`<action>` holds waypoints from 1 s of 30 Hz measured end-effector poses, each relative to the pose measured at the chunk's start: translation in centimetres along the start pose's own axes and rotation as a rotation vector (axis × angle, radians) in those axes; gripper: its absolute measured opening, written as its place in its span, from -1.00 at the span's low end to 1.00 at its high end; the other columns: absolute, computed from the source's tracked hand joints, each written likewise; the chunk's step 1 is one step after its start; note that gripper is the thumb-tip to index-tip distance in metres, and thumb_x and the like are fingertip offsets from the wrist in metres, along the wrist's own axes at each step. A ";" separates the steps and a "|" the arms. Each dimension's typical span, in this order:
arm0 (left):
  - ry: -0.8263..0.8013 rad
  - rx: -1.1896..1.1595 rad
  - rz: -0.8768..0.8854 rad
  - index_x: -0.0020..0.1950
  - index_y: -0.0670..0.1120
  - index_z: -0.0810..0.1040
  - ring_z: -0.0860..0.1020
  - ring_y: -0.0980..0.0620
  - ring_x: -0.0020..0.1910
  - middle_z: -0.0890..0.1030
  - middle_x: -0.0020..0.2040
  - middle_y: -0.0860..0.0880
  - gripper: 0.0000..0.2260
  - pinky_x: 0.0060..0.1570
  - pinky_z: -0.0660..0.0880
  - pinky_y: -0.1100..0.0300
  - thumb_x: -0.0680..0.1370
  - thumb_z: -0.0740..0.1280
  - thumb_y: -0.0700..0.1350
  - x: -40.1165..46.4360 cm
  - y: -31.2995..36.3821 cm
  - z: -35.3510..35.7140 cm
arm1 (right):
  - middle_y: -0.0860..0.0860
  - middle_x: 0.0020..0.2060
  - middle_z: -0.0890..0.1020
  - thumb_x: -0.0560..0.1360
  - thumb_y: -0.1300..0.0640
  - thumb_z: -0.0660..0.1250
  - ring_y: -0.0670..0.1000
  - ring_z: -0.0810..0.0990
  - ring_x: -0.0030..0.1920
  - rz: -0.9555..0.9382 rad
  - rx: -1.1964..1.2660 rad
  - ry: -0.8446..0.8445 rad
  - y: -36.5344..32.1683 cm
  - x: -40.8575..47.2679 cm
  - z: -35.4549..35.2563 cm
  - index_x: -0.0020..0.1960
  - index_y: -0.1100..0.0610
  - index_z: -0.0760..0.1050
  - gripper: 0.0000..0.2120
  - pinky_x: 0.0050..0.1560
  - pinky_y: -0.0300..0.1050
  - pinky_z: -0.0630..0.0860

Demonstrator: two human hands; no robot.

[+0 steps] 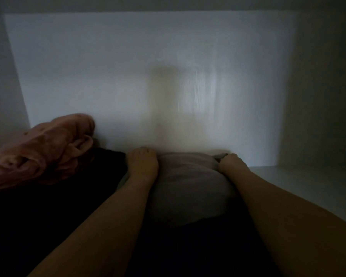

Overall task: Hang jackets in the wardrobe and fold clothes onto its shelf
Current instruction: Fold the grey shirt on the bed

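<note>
Inside dim wardrobe shelf [300,176] | grey folded garment [186,182] at lower centre, against back wall | my left hand [142,162] lies flat along its left side | my right hand [229,161] pinches its far right corner | pink garment [46,146] bunched at left on dark clothes [48,206]

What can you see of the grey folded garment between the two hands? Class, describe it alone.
The grey folded garment is a soft, rounded bundle of pale grey cloth, dim in the low light. It lies on dark clothing on the wardrobe shelf, its far end near the white back wall. The left hand rests on its left side; the right hand curls round its far right corner. Seams and fastenings cannot be made out.
</note>
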State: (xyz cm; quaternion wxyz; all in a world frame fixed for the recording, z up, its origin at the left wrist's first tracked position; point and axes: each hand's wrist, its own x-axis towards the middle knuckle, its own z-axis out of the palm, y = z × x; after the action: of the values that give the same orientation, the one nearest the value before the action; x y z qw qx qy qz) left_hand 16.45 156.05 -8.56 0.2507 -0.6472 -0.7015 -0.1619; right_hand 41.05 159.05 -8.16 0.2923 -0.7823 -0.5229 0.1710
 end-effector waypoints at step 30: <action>0.197 -0.400 0.698 0.17 -0.20 0.45 0.49 -0.14 0.06 0.51 0.14 -0.16 -0.81 -0.06 0.36 0.11 0.58 0.18 -0.24 -18.6 7.6 -27.2 | 0.23 0.38 0.34 0.57 0.03 0.23 0.23 0.36 0.35 -0.203 -0.213 0.361 9.6 -37.6 -22.9 0.48 0.22 0.20 -0.45 0.29 -0.03 0.33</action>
State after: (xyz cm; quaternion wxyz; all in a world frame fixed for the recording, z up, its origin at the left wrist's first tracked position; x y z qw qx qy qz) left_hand 28.54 126.53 2.66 0.2260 -0.8636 -0.3671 -0.2615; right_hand 46.20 115.50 1.93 0.3126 -0.7701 -0.5531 -0.0579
